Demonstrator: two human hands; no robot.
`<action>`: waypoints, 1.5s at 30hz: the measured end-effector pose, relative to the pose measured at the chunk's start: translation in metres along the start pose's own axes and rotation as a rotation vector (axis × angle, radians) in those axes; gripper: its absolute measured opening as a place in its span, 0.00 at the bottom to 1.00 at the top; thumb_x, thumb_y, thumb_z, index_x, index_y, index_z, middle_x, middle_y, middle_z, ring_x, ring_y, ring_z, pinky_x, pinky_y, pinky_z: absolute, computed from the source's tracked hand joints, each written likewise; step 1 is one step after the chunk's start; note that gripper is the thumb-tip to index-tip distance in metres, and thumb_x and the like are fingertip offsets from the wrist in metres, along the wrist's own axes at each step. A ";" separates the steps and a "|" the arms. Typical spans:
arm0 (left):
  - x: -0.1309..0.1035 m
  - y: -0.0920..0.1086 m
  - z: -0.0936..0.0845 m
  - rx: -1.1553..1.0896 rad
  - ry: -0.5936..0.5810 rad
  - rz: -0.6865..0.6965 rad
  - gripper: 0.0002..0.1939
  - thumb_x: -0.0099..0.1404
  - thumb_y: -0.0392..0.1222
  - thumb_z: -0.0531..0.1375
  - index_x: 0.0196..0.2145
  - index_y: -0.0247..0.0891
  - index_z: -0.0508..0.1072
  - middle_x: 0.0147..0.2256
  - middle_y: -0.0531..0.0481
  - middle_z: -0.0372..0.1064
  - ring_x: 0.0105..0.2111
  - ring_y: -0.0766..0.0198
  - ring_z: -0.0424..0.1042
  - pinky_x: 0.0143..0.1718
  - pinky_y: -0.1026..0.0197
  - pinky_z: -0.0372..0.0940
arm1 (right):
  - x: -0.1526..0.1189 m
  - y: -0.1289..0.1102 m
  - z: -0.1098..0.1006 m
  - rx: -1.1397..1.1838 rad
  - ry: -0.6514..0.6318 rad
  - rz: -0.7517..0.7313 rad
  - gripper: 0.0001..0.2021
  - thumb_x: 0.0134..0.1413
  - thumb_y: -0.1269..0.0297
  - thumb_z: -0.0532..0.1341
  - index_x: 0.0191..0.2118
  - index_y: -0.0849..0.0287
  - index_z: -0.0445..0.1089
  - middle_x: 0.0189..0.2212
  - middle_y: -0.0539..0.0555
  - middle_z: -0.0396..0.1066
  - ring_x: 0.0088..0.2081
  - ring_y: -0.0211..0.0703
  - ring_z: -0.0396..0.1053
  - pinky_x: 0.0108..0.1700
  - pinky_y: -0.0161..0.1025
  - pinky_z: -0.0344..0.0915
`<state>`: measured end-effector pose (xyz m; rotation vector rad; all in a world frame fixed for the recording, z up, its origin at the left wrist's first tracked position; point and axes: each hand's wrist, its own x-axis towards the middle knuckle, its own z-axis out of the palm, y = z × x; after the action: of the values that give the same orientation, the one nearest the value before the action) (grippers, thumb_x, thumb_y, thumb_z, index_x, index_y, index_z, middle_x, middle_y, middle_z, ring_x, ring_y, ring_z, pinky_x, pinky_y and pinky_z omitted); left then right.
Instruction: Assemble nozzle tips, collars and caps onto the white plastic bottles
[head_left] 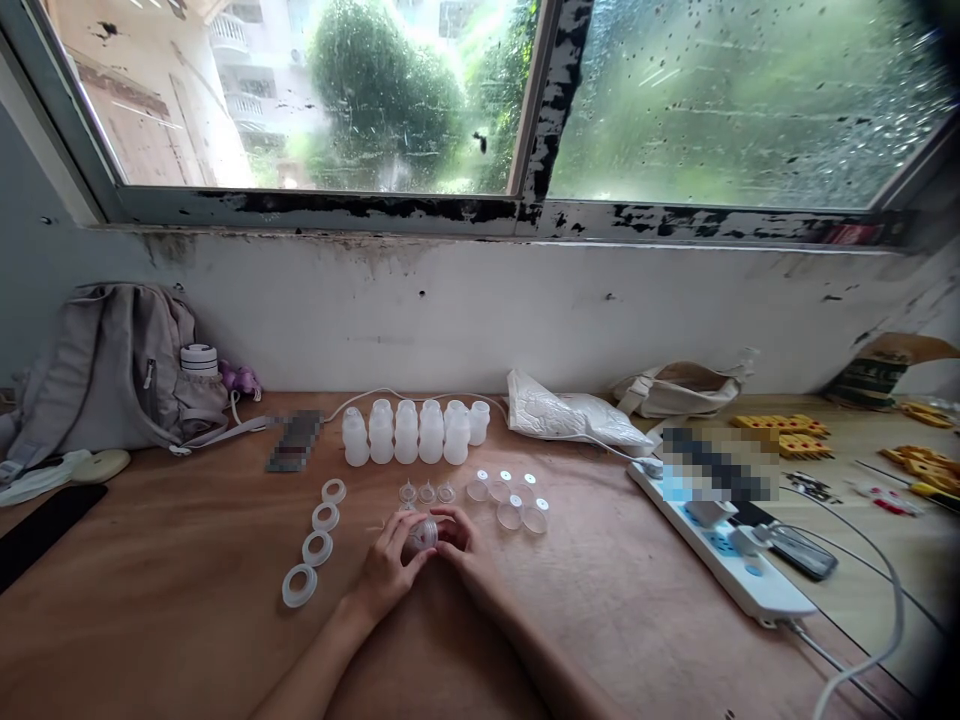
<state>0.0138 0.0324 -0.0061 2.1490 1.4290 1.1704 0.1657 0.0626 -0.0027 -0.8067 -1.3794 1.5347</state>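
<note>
Between my two hands, low over the wooden table, is a clear round plastic cap (422, 536). My left hand (390, 562) has its fingers wrapped round the cap's left side. The fingers of my right hand (459, 540) curve against its right side. Just beyond my hands lie small clear nipple-like pieces (427, 492) in a short row. Several clear domed caps (510, 512) are grouped to the right. On the left, white rings (316, 547) form a line. Several frosted white bottles (406, 432) stand upright farther back.
A white power strip (720, 545) with plugs and cables lies to the right. Behind are a silvery plastic bag (570, 412) and a beige pouch (679, 388). A grey backpack (120, 370) sits at the back left. Yellow parts (802, 445) lie at the far right.
</note>
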 end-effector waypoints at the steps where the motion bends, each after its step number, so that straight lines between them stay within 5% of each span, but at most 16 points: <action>1: 0.000 -0.001 0.000 -0.013 -0.008 0.001 0.18 0.58 0.40 0.55 0.47 0.41 0.61 0.44 0.46 0.63 0.46 0.58 0.63 0.47 0.53 0.61 | 0.000 0.000 -0.001 0.026 0.001 0.021 0.16 0.40 0.70 0.58 0.40 0.57 0.61 0.27 0.50 0.70 0.32 0.41 0.67 0.36 0.39 0.63; 12: 0.001 -0.001 -0.004 -0.136 -0.036 -0.076 0.17 0.56 0.43 0.58 0.44 0.41 0.63 0.42 0.46 0.67 0.44 0.58 0.66 0.46 0.54 0.61 | 0.001 -0.001 -0.001 0.113 0.139 0.013 0.11 0.38 0.64 0.64 0.32 0.58 0.66 0.24 0.47 0.65 0.25 0.35 0.64 0.29 0.34 0.62; 18: 0.003 0.010 -0.016 -0.199 -0.110 -0.077 0.17 0.61 0.41 0.51 0.49 0.41 0.60 0.47 0.45 0.64 0.48 0.59 0.63 0.49 0.55 0.58 | -0.001 -0.004 -0.001 0.260 -0.025 0.240 0.15 0.41 0.60 0.63 0.35 0.64 0.67 0.25 0.51 0.66 0.22 0.35 0.64 0.23 0.33 0.63; 22: 0.004 0.012 -0.015 -0.128 -0.066 -0.029 0.18 0.61 0.40 0.50 0.49 0.39 0.61 0.49 0.43 0.61 0.51 0.57 0.59 0.51 0.53 0.56 | -0.001 -0.003 -0.001 0.274 -0.003 0.213 0.15 0.39 0.60 0.65 0.33 0.64 0.67 0.24 0.51 0.67 0.22 0.34 0.65 0.25 0.34 0.64; 32: 0.017 0.027 0.017 -0.290 -0.004 -0.343 0.13 0.59 0.41 0.50 0.42 0.37 0.65 0.35 0.48 0.71 0.32 0.62 0.70 0.35 0.60 0.65 | 0.002 0.001 -0.008 -0.023 0.151 0.012 0.13 0.44 0.54 0.60 0.31 0.59 0.63 0.25 0.50 0.67 0.22 0.35 0.65 0.22 0.33 0.65; 38: 0.011 0.019 0.030 -0.325 0.079 -0.371 0.13 0.57 0.38 0.52 0.42 0.37 0.63 0.36 0.48 0.70 0.32 0.63 0.70 0.34 0.61 0.65 | 0.000 0.007 -0.012 -0.168 0.117 -0.006 0.10 0.47 0.59 0.58 0.35 0.58 0.64 0.28 0.52 0.68 0.25 0.39 0.67 0.24 0.35 0.65; 45: 0.008 0.021 0.028 -0.324 0.039 -0.337 0.11 0.57 0.35 0.50 0.39 0.39 0.62 0.34 0.50 0.69 0.32 0.63 0.69 0.35 0.61 0.63 | -0.003 0.001 -0.008 -0.440 0.155 -0.103 0.05 0.44 0.71 0.55 0.31 0.59 0.65 0.23 0.49 0.66 0.24 0.36 0.63 0.25 0.32 0.60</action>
<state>0.0495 0.0346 -0.0060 1.6056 1.4330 1.2192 0.1740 0.0631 -0.0053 -1.0760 -1.6379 1.0770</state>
